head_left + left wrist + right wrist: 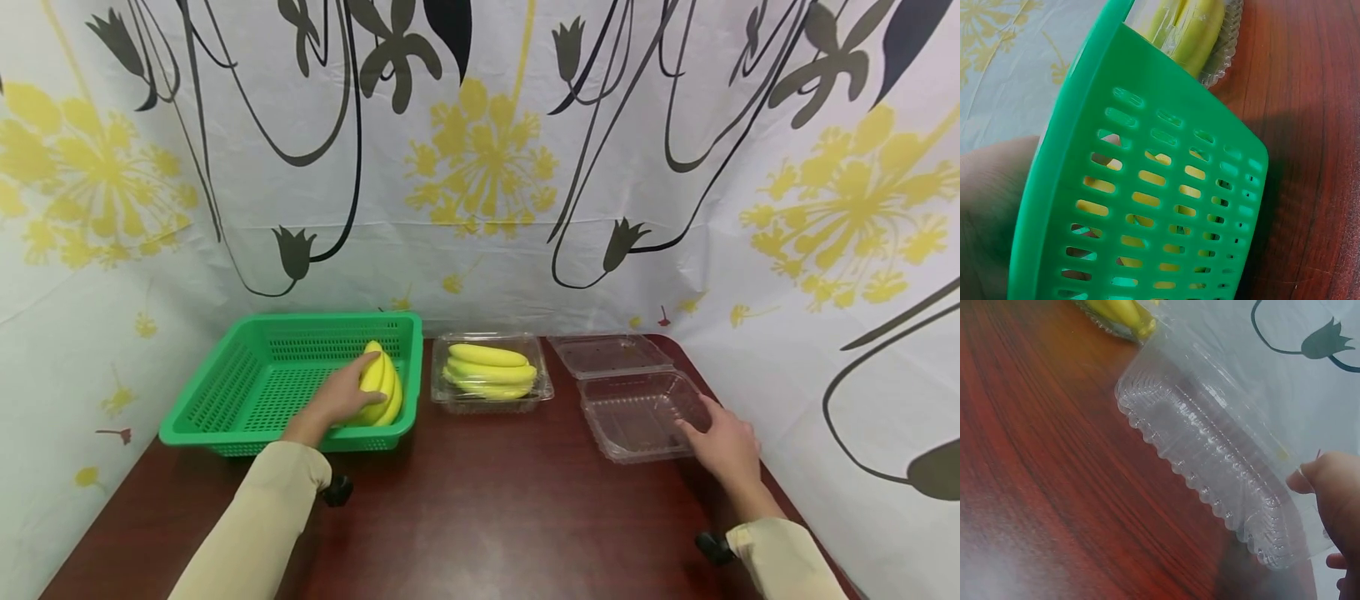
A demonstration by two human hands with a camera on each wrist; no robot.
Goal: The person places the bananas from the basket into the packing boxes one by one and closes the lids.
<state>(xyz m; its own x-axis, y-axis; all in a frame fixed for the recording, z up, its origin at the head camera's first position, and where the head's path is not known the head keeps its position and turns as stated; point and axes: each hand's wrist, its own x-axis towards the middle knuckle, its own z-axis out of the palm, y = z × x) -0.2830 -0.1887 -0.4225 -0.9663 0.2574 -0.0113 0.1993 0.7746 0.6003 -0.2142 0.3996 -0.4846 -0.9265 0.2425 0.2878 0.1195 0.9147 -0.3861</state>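
Note:
At the right side of the green plastic basket [255, 333], my left hand [347, 393] grips a bunch of yellow bananas [392, 392], thumb and fingers spread around it. In the left wrist view the basket wall [1166, 94] hides most of that hand, and yellow shows through its slots. My right hand [726, 442] pinches the right edge of an open clear plastic clamshell box [630, 417], with the thumb over the rim. Its lid [611, 354] lies folded back towards the wall. The right wrist view shows the ribbed tray [1191, 462] with nothing in it.
Between basket and open box stands a closed clear clamshell box [450, 400] with bananas [491, 371] inside. All rest on a dark red wooden table [510, 500]. A patterned cloth [480, 275] hangs along the back and both sides.

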